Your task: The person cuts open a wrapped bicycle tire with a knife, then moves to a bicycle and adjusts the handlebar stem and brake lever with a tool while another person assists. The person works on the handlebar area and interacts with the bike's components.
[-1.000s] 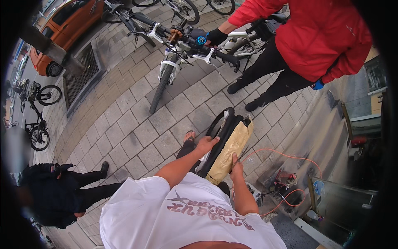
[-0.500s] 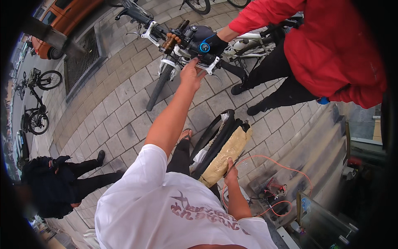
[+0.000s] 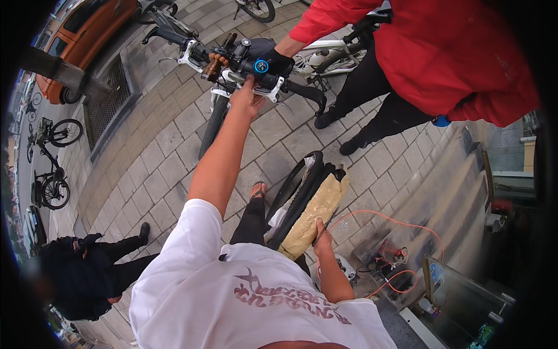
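Observation:
My left hand (image 3: 246, 100) grips the underside of a white bicycle's handlebar (image 3: 253, 78) near the stem; its fingertips are partly hidden. Beside it, another person's black-gloved hand (image 3: 272, 58) rests on the bar, by a blue-ringed round control. The front tyre (image 3: 212, 128) stands below. Low in front of my body, my right hand (image 3: 322, 238) holds a bundle of a tan-wrapped package (image 3: 311, 212) with folded black tyres (image 3: 290, 215) along its left side.
A person in red (image 3: 436, 58) stands at upper right; another in dark clothes (image 3: 81, 273) is at lower left. An orange car (image 3: 81, 41), a pole (image 3: 70, 72) and parked bikes (image 3: 58, 186) are left. An orange hose (image 3: 407, 224) loops by a doorway at right.
My left hand has left the bundle and moved up and forward to the handlebar. My right hand still holds the bundle. The handlebar has shifted slightly left in view since half a second ago.

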